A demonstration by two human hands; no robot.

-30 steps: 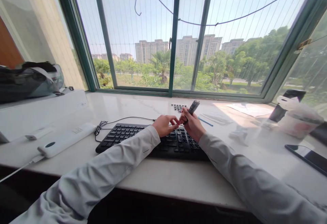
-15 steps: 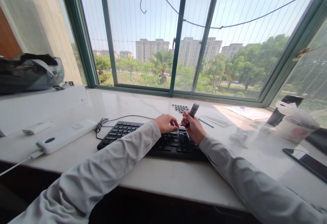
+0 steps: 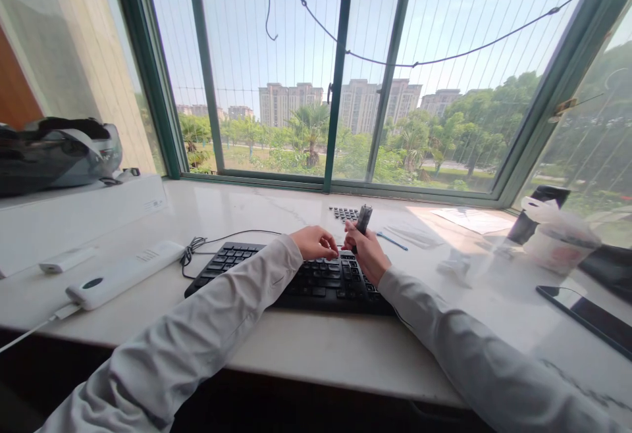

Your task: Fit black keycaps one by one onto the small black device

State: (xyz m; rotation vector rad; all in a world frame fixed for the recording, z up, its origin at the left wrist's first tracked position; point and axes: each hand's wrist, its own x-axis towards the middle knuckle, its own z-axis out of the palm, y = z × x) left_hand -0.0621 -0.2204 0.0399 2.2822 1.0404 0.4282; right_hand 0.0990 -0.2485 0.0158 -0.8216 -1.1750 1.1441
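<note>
A black keyboard (image 3: 320, 283) lies on the white sill, its left part crossed by my left sleeve. Over its back edge my left hand (image 3: 316, 243) is curled, thumb and fingertips drawn together; whatever may be between them is too small to make out. My right hand (image 3: 368, 252) is wrapped round a dark, stick-like tool (image 3: 364, 219), whose upper end points up and away from me. Its lower end is hidden by the fingers. Both hands sit close together above the right half of the keyboard. Just behind them lie several loose black keycaps (image 3: 344, 213) in rows.
A thin blue stick (image 3: 394, 241) and a clear plastic bag (image 3: 415, 235) lie right of the hands. Farther right are a phone (image 3: 585, 318) and a bagged tub (image 3: 560, 245). On the left are a white power strip (image 3: 126, 275) and a coiled black cable (image 3: 190, 255).
The whole view has shifted slightly. My right hand has tilted the tool a little more upright, and my left hand stays curled over the keyboard.
</note>
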